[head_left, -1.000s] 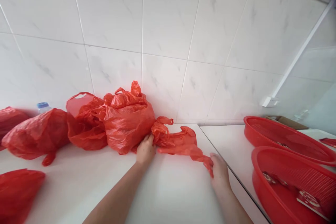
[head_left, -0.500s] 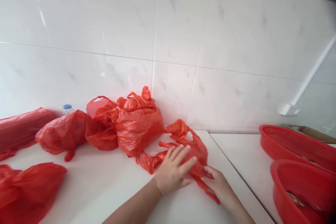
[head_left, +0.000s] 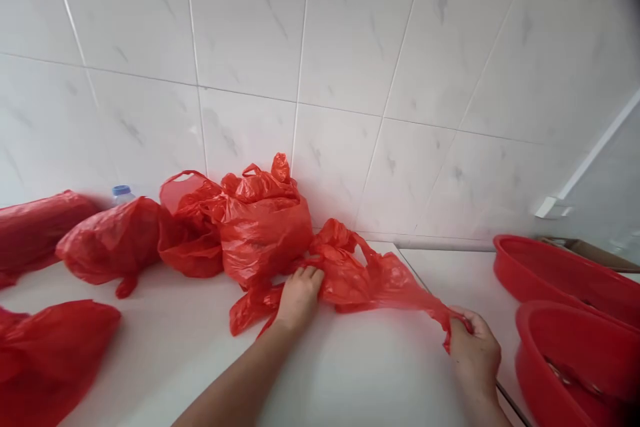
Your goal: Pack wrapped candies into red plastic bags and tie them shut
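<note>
A thin red plastic bag [head_left: 370, 283] lies stretched sideways across the white tabletop. Pinched in my right hand [head_left: 474, 350] is its right end, pulled into a narrow twist near the seam in the table. My left hand [head_left: 301, 293] has its fingers curled down on the bag's left part; the fingertips press into the crumpled film. Just behind my left hand stands a full, bulging red bag [head_left: 265, 233] with knotted handles. Loose red film [head_left: 253, 310] pokes out to the left of my left wrist.
More red bags [head_left: 115, 240] line the wall on the left, with a blue-capped bottle [head_left: 121, 192] behind them. Another red bag [head_left: 55, 360] lies at the front left. Two red basins [head_left: 530, 327] stand at the right. A tiled wall [head_left: 345, 167] closes off the back.
My right hand has moved right, drawing the bag's end out with it. My left hand has shifted left and its spread fingers have closed onto the bag. The view has tilted slightly.
</note>
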Available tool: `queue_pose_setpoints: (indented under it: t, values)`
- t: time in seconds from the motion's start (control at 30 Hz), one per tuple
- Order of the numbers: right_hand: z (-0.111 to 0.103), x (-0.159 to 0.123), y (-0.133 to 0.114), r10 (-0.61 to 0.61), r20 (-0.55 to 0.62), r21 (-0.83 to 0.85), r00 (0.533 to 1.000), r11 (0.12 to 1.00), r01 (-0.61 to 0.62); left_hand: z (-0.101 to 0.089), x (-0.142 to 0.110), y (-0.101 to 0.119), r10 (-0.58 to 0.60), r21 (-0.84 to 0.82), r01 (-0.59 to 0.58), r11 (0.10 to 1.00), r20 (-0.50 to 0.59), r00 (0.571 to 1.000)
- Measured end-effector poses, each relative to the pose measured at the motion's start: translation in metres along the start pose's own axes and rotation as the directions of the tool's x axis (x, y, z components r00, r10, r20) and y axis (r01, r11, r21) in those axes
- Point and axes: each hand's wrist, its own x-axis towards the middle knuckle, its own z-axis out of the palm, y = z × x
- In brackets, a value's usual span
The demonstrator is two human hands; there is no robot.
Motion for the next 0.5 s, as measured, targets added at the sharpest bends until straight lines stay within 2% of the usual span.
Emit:
queue_pose_setpoints:
  t: [0.07,0.17,0.3,0.4,0.5]
  values:
    - [0.0,0.0,0.004,0.004,-0.012,0.039,1.0,0.999,-0.003,0.002,0.001,-0.007,-0.063,-0.025,0.062,0.998,-0.02,0.998]
    - [0.009,-0.004,0.005,-0.047,0.082,0.046,0.995,0.998,0.044,0.009,0.003,-0.014,-0.125,-0.053,0.123,0.991,-0.025,0.992]
    - [0.017,-0.022,-0.004,-0.209,0.153,0.023,0.966,0.978,0.208,0.023,0.004,-0.016,-0.129,-0.091,0.131,0.987,0.025,0.991]
    - [0.006,-0.048,-0.01,-0.342,0.238,-0.022,0.909,0.934,0.357,0.031,0.009,-0.019,-0.123,-0.133,0.126,0.983,0.034,0.992]
    - [-0.014,-0.08,-0.005,-0.411,0.4,-0.152,0.819,0.852,0.502,0.035,0.016,-0.023,-0.145,-0.172,0.14,0.975,-0.018,0.989]
